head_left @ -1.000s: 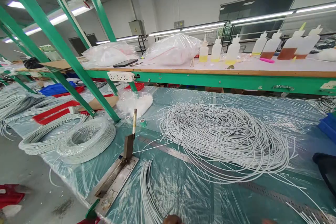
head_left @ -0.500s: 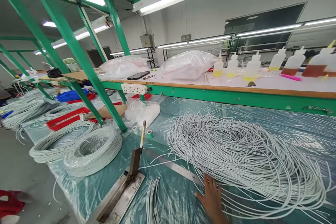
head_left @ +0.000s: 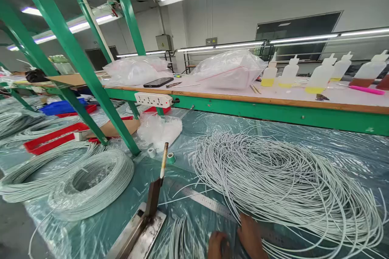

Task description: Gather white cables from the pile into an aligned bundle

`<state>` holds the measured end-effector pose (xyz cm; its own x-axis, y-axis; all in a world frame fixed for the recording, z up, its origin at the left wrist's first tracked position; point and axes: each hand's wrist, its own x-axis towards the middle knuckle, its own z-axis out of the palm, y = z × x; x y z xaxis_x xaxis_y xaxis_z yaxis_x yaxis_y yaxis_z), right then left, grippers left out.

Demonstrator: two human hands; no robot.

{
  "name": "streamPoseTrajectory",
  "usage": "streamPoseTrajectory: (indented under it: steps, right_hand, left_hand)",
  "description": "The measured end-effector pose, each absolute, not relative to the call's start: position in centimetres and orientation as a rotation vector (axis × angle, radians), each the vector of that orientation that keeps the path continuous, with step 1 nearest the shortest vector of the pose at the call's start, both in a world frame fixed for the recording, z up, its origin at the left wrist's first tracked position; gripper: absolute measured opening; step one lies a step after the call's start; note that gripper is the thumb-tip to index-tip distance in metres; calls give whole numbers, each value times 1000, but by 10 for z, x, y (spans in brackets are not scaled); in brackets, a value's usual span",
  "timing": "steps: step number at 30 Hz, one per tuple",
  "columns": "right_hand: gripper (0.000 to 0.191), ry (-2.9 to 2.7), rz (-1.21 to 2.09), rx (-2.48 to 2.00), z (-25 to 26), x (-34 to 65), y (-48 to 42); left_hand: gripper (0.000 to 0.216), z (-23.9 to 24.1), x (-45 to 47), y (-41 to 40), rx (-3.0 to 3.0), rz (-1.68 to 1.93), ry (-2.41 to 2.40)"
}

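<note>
A large loose coil of white wire (head_left: 282,186) lies on the plastic-covered green table (head_left: 121,218). My right hand (head_left: 252,236) rests palm down at the coil's near edge, over a steel ruler (head_left: 206,202) that runs along the table. My left hand (head_left: 217,245) sits just to its left with the fingers curled; the frame's bottom edge cuts it off, and I cannot tell whether either hand grips a wire. A short bundle of cut white wires (head_left: 179,236) lies left of the hands. Beside it stands a lever cutter (head_left: 148,214) with its handle raised.
A tighter wire coil (head_left: 91,182) lies at the left by a slanted green frame post (head_left: 91,77). Two tape rolls (head_left: 172,157) and a plastic bag (head_left: 159,127) sit behind the cutter. The upper shelf holds a power strip (head_left: 153,99), a phone (head_left: 158,82) and squeeze bottles (head_left: 320,79).
The view has tilted and shifted. My right hand came onto the table and slid along the coil's near edge, and my left hand has now appeared beside it.
</note>
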<state>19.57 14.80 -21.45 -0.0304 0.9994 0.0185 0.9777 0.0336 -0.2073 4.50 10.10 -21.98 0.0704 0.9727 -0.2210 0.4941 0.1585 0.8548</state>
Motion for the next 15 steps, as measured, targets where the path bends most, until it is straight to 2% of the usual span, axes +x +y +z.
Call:
streamPoseTrajectory:
  steps: [4, 8, 12, 15]
  right_hand:
    - [35, -2101, 90, -1990, -207, 217, 156]
    - [37, -2084, -74, -1880, -180, 260, 183]
    - [33, -2164, -202, -1720, -150, 287, 223]
    - [27, -2296, -245, -1573, -141, 284, 241]
  left_hand:
    - [34, -216, 48, 145, 1415, 832, 1574]
    - [40, -217, 66, 167, 1215, 940, 1462]
    - [65, -216, 97, 188, 917, 1026, 1378]
    - [72, -210, 114, 209, 670, 1080, 1379]
